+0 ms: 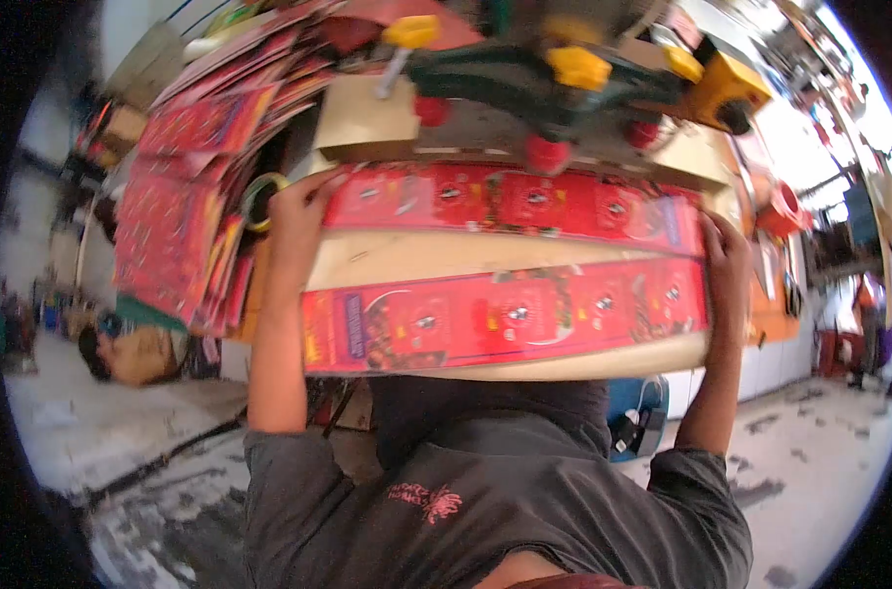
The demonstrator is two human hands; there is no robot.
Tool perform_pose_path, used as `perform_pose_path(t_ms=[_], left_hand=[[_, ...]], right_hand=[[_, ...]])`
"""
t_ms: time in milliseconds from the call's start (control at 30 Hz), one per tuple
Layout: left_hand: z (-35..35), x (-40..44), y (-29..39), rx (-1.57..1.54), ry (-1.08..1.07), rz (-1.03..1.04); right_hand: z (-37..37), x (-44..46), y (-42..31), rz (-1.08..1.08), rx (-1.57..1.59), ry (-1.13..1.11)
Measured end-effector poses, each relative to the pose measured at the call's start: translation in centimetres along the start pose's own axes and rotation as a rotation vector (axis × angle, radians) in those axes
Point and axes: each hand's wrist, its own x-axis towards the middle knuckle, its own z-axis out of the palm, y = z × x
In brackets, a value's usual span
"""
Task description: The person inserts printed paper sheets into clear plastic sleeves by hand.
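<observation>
A long red printed strip [534, 199] lies across the pale board [406, 253] under a dark green machine. My left hand [303, 204] is closed on the strip's left end, thumb and fingers at its corner. At the strip's right end is my right hand [727, 243], its fingers bent round the edge; what exactly they hold is blurred. A second red printed strip [505, 312] lies nearer my body, slightly tilted, its right end close to my right wrist and its left end beside my left forearm.
The green machine [554, 83] with yellow knobs and red feet stands over the board's far side. Stacks of red printed sheets [166, 221] rise at left, beside a tape roll [261, 201]. A red roll [780, 208] sits at right.
</observation>
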Motion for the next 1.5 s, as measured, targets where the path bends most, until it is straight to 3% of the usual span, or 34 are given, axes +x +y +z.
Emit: perform_pose_path(t_ms=[467,867,1000,1200,1267,1500], left_hand=[[0.1,-0.4,-1.4,-0.132,0.055,-0.024],[-0.7,-0.5,0.0,0.007,0.003,-0.083],[0.1,-0.3,-1.6,-0.087,0.017,-0.001],[0.1,-0.3,-1.3,-0.054,0.032,0.037],[-0.1,-0.3,-0.4,-0.084,-0.022,-0.070],[0.1,-0.2,-0.2,-0.098,-0.009,-0.054]], right_hand=[[0.5,0.0,-0.1,-0.033,0.024,0.026],[0.3,0.1,0.3,-0.018,0.150,-0.043],[0.2,0.0,0.2,-0.047,0.020,0.005],[0.5,-0.2,0.0,-0.060,0.075,0.062],[0.0,-0.5,0.0,-0.022,-0.032,0.052],[-0.2,-0.3,1.0,-0.038,-0.192,0.145]])
